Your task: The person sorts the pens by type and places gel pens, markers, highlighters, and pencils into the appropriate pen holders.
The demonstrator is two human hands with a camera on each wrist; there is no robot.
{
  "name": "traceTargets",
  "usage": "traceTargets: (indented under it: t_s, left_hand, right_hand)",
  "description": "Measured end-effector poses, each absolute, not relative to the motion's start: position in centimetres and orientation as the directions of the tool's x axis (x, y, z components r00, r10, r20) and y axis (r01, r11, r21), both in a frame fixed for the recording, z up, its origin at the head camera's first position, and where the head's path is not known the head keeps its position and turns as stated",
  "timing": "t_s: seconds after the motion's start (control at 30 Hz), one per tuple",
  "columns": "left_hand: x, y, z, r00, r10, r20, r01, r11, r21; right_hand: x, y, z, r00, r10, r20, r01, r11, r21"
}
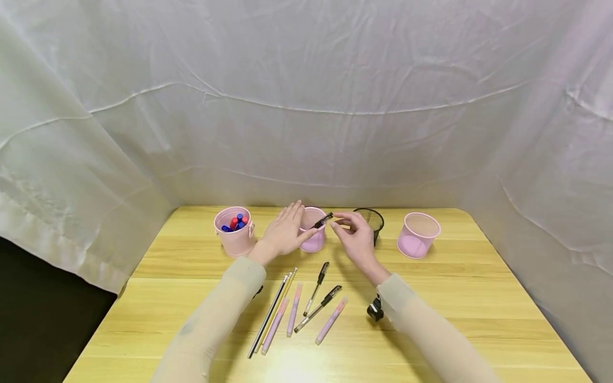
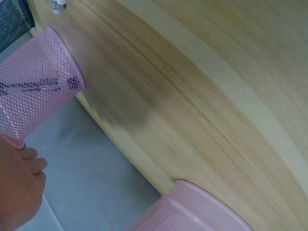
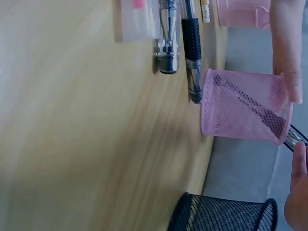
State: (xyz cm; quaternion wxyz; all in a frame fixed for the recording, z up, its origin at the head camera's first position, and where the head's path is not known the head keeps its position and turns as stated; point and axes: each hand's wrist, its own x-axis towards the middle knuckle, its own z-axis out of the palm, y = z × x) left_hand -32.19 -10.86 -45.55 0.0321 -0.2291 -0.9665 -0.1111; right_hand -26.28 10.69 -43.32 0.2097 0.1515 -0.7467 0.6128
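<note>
Right hand [image 1: 356,236] on the pen [image 1: 323,219], left hand [image 1: 284,230] on the middle pink cup [image 1: 313,243].
At the cup's left rim the left hand's fingers lie straight, its thumb at the near rim; the right hand, nearer the pen, pinches the upper end just right of the cup's mouth. The pen's long axis slants down leftward into the cup (the right wrist view shows it through the mesh). Loose black pens [image 1: 330,296] lie on the cup's near side.
</note>
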Motion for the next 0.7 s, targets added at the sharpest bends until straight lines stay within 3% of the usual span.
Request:
traceTargets:
  t_s: [0.23, 0.7]
  left_hand:
    - [-32.2, -10.8, -45.5, -0.894, 0.431, 0.119, 0.447, 0.871, 0.206]
    - [-32.1, -10.9, -45.3, -0.893, 0.432, 0.125, 0.449, 0.872, 0.197]
  right_hand:
    - [-24.4, 11.7, -41.7, -0.861, -0.016, 0.508, -0.497, 0.236, -0.835]
    - [-24.0, 14.8, -46.2, -0.828, -0.236, 0.510, -0.555, 0.210, -0.805]
